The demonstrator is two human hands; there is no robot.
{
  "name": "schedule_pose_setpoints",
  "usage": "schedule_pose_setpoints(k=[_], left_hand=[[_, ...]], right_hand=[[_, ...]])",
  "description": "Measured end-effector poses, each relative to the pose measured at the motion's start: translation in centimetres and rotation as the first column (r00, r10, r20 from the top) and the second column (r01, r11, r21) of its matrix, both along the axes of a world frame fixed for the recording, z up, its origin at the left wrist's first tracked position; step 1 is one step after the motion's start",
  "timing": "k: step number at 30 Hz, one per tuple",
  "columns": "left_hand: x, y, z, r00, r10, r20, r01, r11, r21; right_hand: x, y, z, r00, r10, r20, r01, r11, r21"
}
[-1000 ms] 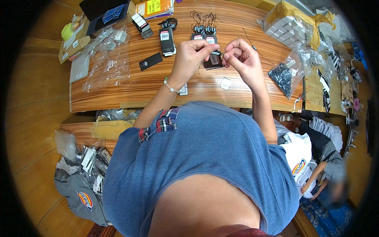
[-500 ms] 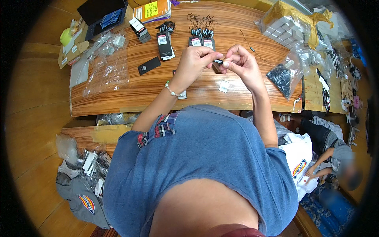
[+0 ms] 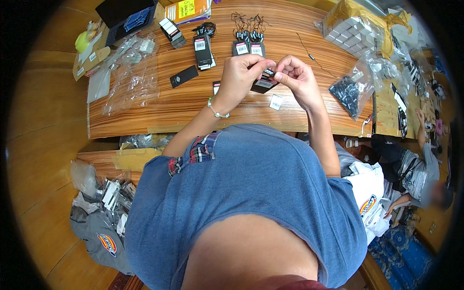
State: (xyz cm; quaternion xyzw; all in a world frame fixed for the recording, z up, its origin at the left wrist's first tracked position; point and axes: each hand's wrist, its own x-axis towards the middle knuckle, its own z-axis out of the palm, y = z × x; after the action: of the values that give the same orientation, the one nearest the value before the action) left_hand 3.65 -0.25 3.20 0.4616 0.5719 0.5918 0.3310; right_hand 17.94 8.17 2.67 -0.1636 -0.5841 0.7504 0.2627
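Above the near part of the table, my left hand [image 3: 244, 72] and my right hand [image 3: 297, 79] are close together. Their fingertips pinch a small black piece with white print [image 3: 268, 73]. Just beneath the fingers, a black hang tag [image 3: 263, 85] with a pale label shows; whether it is joined to the small piece is hidden. A small white sticker [image 3: 275, 102] lies nearer me. Another labelled tag [image 3: 216, 87] is partly covered by my left wrist. Beyond my hands stand two piles of black hang tags [image 3: 249, 48] with dark strings.
Farther left are another tag stack [image 3: 203, 52], a lone black tag [image 3: 184, 76] and clear plastic [image 3: 130, 82]. At right lie a loose string [image 3: 311, 56], a bag of small black pieces [image 3: 350, 92] and several white boxes [image 3: 350, 31]. A co-worker [image 3: 420, 166] is at far right.
More of the black hang tag now shows below my fingers, with its pale label facing up. My hands keep their pinch. The co-worker has shifted, one arm now raised toward the shelf side.
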Motion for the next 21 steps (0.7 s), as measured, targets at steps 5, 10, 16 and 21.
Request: schedule_pose_setpoints(k=[5, 10, 16, 21], left_hand=[[0.2, 0.2, 0.2, 0.996, -0.009, 0.088, 0.010, 1.000, -0.010], [-0.1, 0.5, 0.3, 0.996, 0.001, 0.085, -0.002, 1.000, 0.017], [-1.1, 0.4, -0.6, 0.967, -0.138, 0.212, 0.139, 0.990, 0.010], [-1.7, 0.2, -1.4, 0.945, -0.166, 0.282, 0.191, 0.979, -0.065]], right_hand=[[0.2, 0.1, 0.4, 0.999, -0.018, -0.047, 0.018, 1.000, -0.007], [-0.5, -0.4, 0.2, 0.988, -0.113, -0.106, 0.114, 0.994, 0.004], [-0.5, -0.3, -1.2, 0.970, -0.238, 0.046, 0.233, 0.967, 0.101], [-0.6, -1.0, -1.9, 0.955, -0.282, 0.086, 0.265, 0.949, 0.172]])
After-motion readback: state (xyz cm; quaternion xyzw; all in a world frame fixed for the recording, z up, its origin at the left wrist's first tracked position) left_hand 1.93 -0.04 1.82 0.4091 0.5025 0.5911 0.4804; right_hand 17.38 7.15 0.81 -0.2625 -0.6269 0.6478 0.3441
